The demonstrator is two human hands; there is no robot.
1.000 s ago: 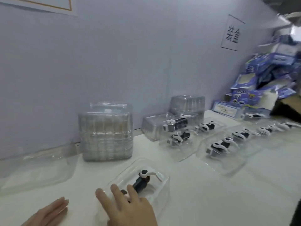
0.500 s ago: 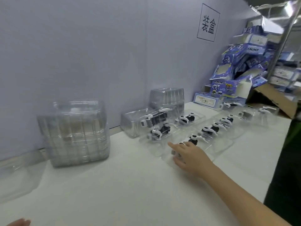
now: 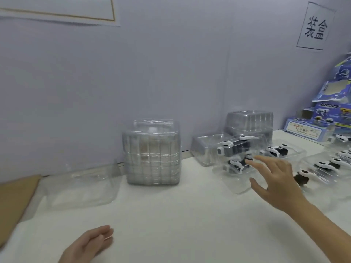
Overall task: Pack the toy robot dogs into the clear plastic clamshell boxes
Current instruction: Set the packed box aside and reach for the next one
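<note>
Our right hand [image 3: 273, 179] reaches forward with fingers spread, holding nothing, just beside a black-and-white toy robot dog [image 3: 237, 163] lying in an open clear clamshell box [image 3: 237, 186]. Our left hand [image 3: 89, 243] lies low over the white worktop [image 3: 180, 215], fingers straight, empty. A stack of nested clamshells [image 3: 152, 154] stands against the wall.

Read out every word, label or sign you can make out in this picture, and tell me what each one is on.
"装盒": black characters on the white paper sign stuck to the wall.
"DOG": printed on the blue cardboard toy box at the right edge.
Flat blue box with a white label: the print is too small to read.
Gold-bordered white sheet at top left: no text in view.
</note>
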